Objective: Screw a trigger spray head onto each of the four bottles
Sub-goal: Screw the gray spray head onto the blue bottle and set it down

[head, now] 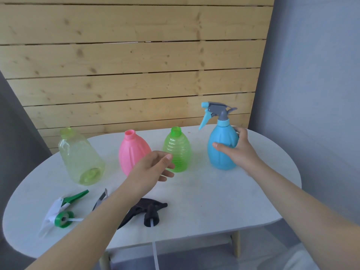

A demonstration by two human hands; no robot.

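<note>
Gripping the blue bottle (pixel 221 151) near the surface's (pixel 214 201) far right edge with our right hand (pixel 238 151), its fingers clasped around it, we hold our left hand (pixel 153 168) loose and empty. Reaching over, we risk toppling the green bottle (pixel 177 151); three spray heads (pixel 148 211) lie loose near the front edge.

Capped blue bottle (pixel 222 149) upright beside open green (pixel 177 151), pink (pixel 132 151), yellowish bottles (pixel 80 158); three loose spray heads (pixel 150 210) in front.

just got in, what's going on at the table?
A person is fitting trigger heads to four bottles. The right hand holds the blue bottle, its head already on. The left hand hovers open before the pink bottle and green bottle; these and the yellow bottle lack heads.
</note>
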